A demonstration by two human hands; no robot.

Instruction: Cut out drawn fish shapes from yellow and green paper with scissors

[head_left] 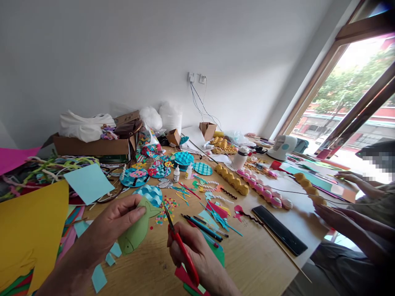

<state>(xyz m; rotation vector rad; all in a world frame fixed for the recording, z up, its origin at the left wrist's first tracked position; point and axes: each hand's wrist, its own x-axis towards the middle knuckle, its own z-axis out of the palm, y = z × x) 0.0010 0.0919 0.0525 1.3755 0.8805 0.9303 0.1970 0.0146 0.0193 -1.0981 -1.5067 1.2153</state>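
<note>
In my left hand point(119, 222) is a piece of green paper point(137, 230), pinched near its upper edge between thumb and fingers. A fish outline with an eye and tail is drawn on it. My right hand point(193, 250) grips red-handled scissors point(185, 248), their dark blades pointing up and away toward the tail end of the paper. The blade tips are close beside the paper; whether they touch it I cannot tell. Light blue paper scraps point(99, 278) lie on the table under my left forearm.
Pens and brushes point(205, 228) lie just beyond my right hand, near a black phone-like slab point(279, 229). Paper confetti point(166, 207), glue bottles point(176, 174) and wavy blue discs point(148, 194) spread ahead. Yellow paper point(37, 234) stands at left. Another person's hands point(335, 218) rest at right.
</note>
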